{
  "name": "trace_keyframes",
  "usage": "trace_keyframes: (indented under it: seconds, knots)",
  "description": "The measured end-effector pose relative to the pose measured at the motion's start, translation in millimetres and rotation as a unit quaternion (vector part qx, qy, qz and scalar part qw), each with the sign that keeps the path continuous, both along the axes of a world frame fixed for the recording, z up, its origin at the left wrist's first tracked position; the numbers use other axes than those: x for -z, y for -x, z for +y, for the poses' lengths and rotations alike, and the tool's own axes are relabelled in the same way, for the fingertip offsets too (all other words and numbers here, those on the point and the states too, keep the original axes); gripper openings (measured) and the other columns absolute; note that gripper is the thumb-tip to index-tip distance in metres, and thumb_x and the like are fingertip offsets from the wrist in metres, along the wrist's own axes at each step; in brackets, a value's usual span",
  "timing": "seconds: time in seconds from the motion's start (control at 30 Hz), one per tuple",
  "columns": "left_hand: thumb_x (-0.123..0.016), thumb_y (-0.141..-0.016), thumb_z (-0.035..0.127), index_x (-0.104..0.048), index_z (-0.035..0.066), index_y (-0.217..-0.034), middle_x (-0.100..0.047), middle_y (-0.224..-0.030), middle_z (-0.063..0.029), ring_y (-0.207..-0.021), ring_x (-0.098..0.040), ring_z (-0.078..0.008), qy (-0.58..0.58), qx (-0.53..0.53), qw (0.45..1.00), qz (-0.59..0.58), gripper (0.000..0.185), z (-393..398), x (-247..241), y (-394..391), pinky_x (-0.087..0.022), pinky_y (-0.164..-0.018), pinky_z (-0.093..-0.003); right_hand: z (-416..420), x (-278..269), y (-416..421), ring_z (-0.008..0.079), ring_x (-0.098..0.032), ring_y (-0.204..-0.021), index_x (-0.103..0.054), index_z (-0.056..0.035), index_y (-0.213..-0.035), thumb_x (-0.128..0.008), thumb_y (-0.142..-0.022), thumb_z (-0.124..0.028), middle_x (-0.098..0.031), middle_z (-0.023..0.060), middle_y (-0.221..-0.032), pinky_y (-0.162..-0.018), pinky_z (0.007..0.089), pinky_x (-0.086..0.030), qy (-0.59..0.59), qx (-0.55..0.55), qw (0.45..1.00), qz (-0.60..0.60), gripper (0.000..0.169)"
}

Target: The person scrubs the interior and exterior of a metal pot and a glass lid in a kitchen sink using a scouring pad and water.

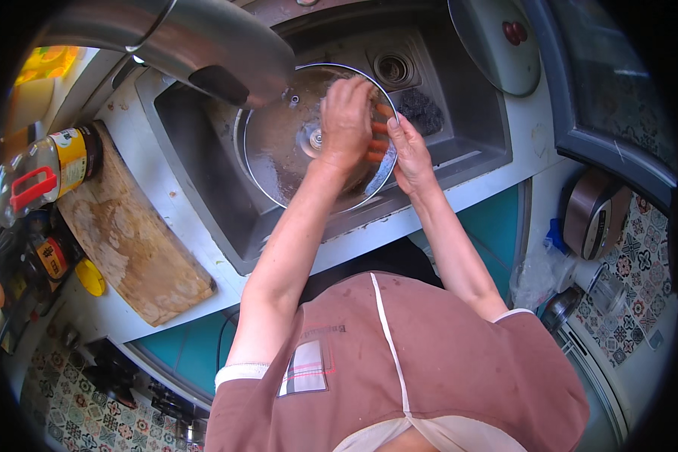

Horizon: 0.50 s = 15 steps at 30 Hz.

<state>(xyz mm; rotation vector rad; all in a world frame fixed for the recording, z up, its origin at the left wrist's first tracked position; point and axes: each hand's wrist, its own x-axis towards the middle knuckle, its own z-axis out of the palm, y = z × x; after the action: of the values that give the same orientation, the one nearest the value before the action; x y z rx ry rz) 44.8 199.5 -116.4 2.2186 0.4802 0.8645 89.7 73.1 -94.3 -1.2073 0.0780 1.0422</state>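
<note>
A round glass pot lid (282, 152) with a metal rim is held over the sink (203, 164). A screw shows at its centre and a small vent fitting near one side. My right hand (411, 148) grips the lid's right rim, thumb at the edge; its fingers show orange through the glass. My left hand (346, 116) bends over the lid's upper right part, fingers blurred. Something rough and brownish shows by its fingertips; whether the hand holds it I cannot tell. A large metal faucet (220, 51) reaches in over the lid from the upper left.
The sink drain (392, 68) lies beyond the lid. Another lid (494, 51) with a red knob is by the sink's back right corner, near a dark-framed panel (610, 152). Left of the sink are a worn wooden cutting board (141, 254), a plastic bottle (51, 175) and a yellow cap (90, 277).
</note>
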Motion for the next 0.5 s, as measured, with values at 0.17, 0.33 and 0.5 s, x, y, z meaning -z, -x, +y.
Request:
trace_keyframes:
  seconds: [0.17, 0.33, 0.5]
  knots:
    - [-0.057, -0.073, 0.007, -0.058, 0.004, -0.091, -0.057, -0.099, -0.0081, -0.095, -0.052, -0.0273, 0.049, 0.101, 0.994, 0.009, 0.019, -32, -13, 18, -0.041, -0.078, -0.0386, -10, 17, 1, 0.0139, -0.06, -0.082, -0.05, -0.0096, -0.117, -0.054, -0.09, -0.03, -0.058, 0.0042, -0.102, -0.064, 0.0271, -0.052, -0.016, 0.039, 0.999, -0.035, 0.034]
    - [-0.056, -0.074, 0.006, -0.058, 0.004, -0.092, -0.057, -0.098, -0.0087, -0.094, -0.052, -0.0284, 0.023, 0.061, 0.998, 0.008, 0.018, -11, -4, 6, -0.041, -0.076, -0.039, -9, 8, 4, 0.0144, -0.06, -0.086, -0.049, -0.0094, -0.118, -0.053, -0.09, -0.028, -0.057, 0.0039, -0.104, -0.071, 0.0285, -0.052, -0.003, 0.008, 1.0, 0.011, 0.034]
    - [-0.053, -0.076, 0.006, -0.058, 0.002, -0.097, -0.057, -0.099, -0.013, -0.095, -0.051, -0.0328, 0.09, 0.134, 0.985, 0.066, 0.021, -32, -13, 15, -0.04, -0.081, -0.0402, -11, 29, -2, 0.0129, -0.057, -0.089, -0.05, -0.0085, -0.115, -0.052, -0.091, -0.026, -0.058, 0.0038, -0.102, -0.077, 0.0264, -0.048, -0.036, 0.087, 0.995, 0.02, 0.03]
